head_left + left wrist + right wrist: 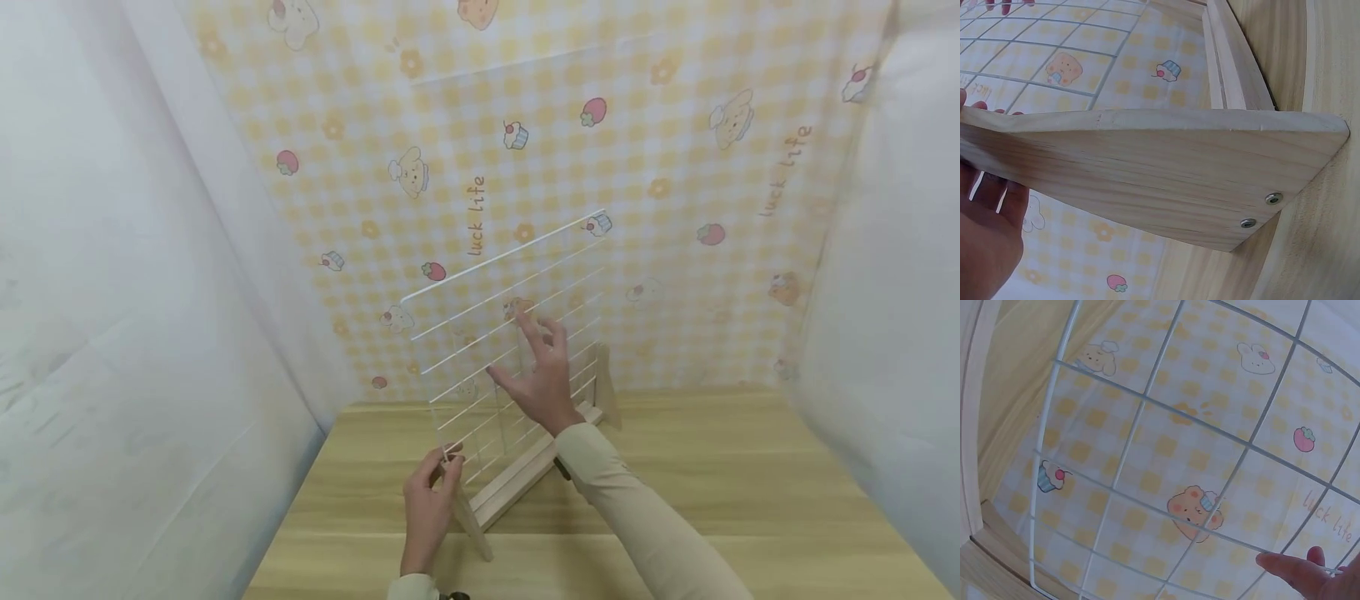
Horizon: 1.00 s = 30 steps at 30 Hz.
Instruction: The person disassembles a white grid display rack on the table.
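A white wire grid panel stands upright in a wooden stand with a pale base bar. My left hand holds the upper end of the stand's near side board, beside the grid's left edge. In the left wrist view, fingers show on both sides of that board, which has two metal screws low down. My right hand is at the middle of the grid with fingers spread. In the right wrist view, its extended fingertip overlaps the grid wires.
The stand rests on a wood-grain table. Behind it hangs a yellow checked cloth with cartoon prints. White sheets close off the left and right sides. The far side board rises at the stand's other end.
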Each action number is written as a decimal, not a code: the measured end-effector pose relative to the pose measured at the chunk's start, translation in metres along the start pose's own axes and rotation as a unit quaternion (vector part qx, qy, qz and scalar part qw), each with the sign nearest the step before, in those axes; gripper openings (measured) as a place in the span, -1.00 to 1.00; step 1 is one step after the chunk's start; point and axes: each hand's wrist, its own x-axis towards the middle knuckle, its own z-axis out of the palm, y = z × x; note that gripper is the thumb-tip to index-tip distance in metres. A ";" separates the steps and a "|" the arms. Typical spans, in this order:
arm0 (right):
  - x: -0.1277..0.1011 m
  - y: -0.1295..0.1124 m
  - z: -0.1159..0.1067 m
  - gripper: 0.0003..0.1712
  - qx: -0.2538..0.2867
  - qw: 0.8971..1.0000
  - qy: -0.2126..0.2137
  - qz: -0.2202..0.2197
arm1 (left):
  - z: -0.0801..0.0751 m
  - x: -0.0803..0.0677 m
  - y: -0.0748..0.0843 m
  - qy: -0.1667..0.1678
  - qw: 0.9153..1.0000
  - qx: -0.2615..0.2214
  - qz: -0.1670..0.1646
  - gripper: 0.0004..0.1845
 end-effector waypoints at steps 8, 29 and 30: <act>0.008 -0.003 0.001 0.05 -0.002 1.000 0.000 -0.007 | 0.000 0.000 0.005 0.001 1.000 -0.016 -0.012 -0.87; 0.022 -0.018 -0.004 -0.04 -0.010 1.000 -0.015 -0.014 | -0.001 -0.002 -0.008 0.000 1.000 -0.025 -0.001 -0.82; 0.023 -0.019 -0.004 -0.04 -0.010 1.000 -0.017 -0.012 | -0.001 -0.003 -0.006 0.000 1.000 -0.025 -0.004 -0.83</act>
